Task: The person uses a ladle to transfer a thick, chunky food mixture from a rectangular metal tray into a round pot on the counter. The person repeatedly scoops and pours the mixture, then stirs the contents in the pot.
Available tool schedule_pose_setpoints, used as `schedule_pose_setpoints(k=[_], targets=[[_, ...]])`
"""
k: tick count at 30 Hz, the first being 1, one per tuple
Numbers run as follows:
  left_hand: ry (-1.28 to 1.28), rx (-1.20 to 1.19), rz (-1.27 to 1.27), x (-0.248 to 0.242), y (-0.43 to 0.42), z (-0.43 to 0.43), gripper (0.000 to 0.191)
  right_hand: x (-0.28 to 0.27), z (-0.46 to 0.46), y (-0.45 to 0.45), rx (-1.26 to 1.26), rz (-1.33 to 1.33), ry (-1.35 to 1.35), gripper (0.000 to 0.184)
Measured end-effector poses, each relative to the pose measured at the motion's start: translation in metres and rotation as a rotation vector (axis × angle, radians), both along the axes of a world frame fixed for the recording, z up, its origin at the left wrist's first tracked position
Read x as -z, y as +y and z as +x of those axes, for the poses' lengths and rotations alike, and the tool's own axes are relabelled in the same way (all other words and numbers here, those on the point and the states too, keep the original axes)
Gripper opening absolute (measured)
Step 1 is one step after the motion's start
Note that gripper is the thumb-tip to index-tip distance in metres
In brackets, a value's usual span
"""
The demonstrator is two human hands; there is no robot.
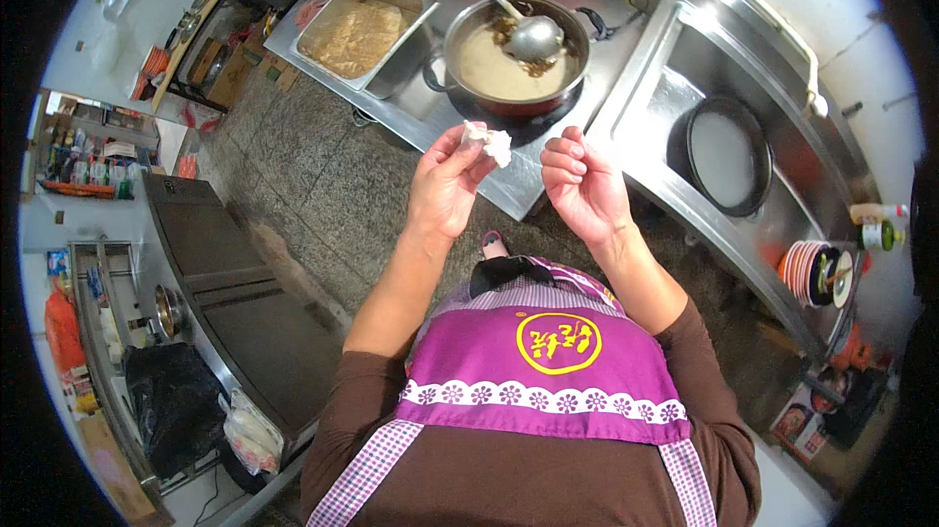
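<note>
My left hand pinches a small crumpled white piece between thumb and fingers; whether it is tissue or food I cannot tell. To its right, my right hand is raised with its fingers curled in, and nothing shows in it. Both hands are in front of the near edge of a steel counter. Beyond them stands a two-handled pot of pale, cloudy liquid. A metal ladle rests in the pot among dark brown bits, its handle leaning over the far rim.
Left of the pot, a rectangular steel pan holds brownish food in liquid. A steel sink on the right contains a dark round basin of whitish liquid. Stacked plates stand farther right. A steel-topped cabinet is at left.
</note>
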State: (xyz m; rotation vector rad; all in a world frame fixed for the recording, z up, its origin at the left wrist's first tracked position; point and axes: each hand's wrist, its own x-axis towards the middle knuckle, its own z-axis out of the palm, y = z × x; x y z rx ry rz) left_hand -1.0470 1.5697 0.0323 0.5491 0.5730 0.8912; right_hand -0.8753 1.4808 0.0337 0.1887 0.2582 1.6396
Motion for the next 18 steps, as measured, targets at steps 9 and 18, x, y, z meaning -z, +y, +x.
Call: schedule_pose_setpoints(k=[9,18], targets=[[0.021,0.034,-0.033,0.008,-0.044,0.034,0.020,0.003,0.028,-0.052,0.069,-0.116,-0.398,0.045],[0.069,0.051,-0.006,0.011,-0.070,0.038,0.021,0.011,0.042,-0.085,-0.038,0.101,-0.158,0.062]])
